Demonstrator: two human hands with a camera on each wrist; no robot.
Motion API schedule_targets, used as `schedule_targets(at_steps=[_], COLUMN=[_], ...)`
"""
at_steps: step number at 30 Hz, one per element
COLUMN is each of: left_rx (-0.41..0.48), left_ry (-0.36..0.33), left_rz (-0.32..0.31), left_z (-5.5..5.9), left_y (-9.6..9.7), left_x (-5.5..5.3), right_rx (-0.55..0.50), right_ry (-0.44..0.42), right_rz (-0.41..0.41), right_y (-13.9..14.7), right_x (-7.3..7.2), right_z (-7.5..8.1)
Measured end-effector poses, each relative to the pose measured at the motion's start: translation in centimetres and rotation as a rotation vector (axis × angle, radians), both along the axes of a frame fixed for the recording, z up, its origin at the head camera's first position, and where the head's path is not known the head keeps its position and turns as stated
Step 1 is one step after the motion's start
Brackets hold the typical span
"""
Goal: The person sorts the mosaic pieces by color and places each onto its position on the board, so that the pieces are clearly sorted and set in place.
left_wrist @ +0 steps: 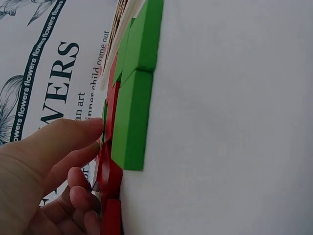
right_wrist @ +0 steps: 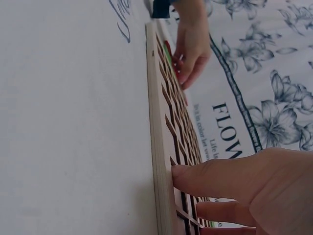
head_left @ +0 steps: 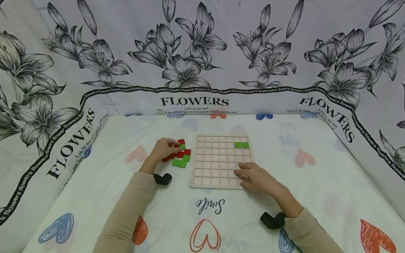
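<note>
My left hand is over a small pile of red and green square tiles left of the board. Its thumb and forefinger pinch a green tile, which shows edge-on in the left wrist view. Red tiles lie around it, and several green tiles sit at the pile's near side. My right hand rests on the near right part of the wooden grid board, its fingers spread loosely and the thumb near the front edge. Two green tiles fill neighbouring cells at the board's upper right.
A white cloth printed with hearts and lettering covers the table. Behind it hangs a flower-patterned cloth. Each wrist wears a black camera mount, one on the left wrist and one on the right.
</note>
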State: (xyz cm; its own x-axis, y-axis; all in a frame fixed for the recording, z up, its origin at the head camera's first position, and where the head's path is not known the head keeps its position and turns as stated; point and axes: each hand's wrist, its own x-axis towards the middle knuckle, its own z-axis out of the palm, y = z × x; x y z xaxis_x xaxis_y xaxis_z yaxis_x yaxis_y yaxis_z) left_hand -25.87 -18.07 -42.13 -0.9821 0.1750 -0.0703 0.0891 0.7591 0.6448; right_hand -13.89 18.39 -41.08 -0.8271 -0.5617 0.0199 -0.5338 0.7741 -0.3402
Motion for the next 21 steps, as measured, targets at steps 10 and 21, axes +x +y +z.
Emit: schedule_targets(at_steps=[10,21], left_rx=[-0.027,-0.07], left_ry=[-0.01,-0.05], left_rz=[0.018,0.03], left_z=[-0.27,0.3], left_y=[-0.09,0.06], left_x=[-0.28,-0.32], right_rx=[-0.022,-0.053], right_ry=[-0.03,0.007], right_rz=[-0.028,-0.012], right_y=[-0.05,-0.1], right_x=[0.17,0.28], right_z=[-0.21,-0.66])
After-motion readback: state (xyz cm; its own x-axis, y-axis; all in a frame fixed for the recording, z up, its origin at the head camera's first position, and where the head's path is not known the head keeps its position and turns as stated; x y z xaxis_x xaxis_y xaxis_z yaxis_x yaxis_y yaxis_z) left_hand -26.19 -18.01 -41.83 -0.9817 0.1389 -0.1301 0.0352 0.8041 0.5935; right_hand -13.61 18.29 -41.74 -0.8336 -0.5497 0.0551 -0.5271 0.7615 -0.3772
